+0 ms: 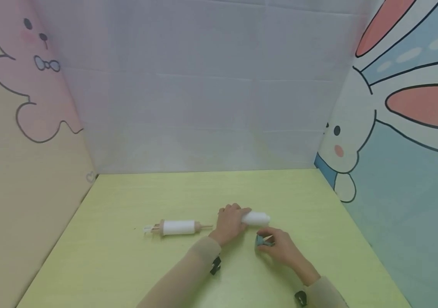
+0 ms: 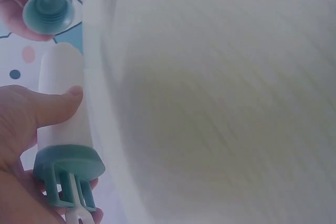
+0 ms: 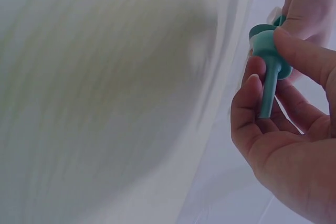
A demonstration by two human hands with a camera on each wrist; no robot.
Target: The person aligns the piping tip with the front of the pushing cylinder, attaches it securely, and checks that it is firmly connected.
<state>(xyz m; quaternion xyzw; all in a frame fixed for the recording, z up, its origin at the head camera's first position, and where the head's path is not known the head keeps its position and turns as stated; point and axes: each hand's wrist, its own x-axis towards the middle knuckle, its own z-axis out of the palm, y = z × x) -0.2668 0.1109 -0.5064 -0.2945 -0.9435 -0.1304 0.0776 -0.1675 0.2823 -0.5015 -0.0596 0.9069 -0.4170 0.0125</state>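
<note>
My left hand (image 1: 231, 223) grips a white syringe-like tube (image 1: 257, 219) lying sideways over the table. In the left wrist view the thumb presses along its barrel, and a teal slotted collar (image 2: 69, 161) with a white plunger ring (image 2: 79, 215) sits at the near end. The tube's other end is rounded and white. With its fingertips my right hand (image 1: 281, 248) pinches a teal screw cap (image 2: 50, 10), apart from the tube. Its open threaded mouth shows in the left wrist view; a thin stem (image 3: 269, 95) extends from it in the right wrist view.
A similar white syringe-like tube (image 1: 179, 227) with beige ends lies on the yellow-green table (image 1: 153, 192), left of my left hand. Its thin beige stem points toward that hand. Walls with cartoon animals stand left and right, and a pale sheet (image 1: 203, 94) hangs behind.
</note>
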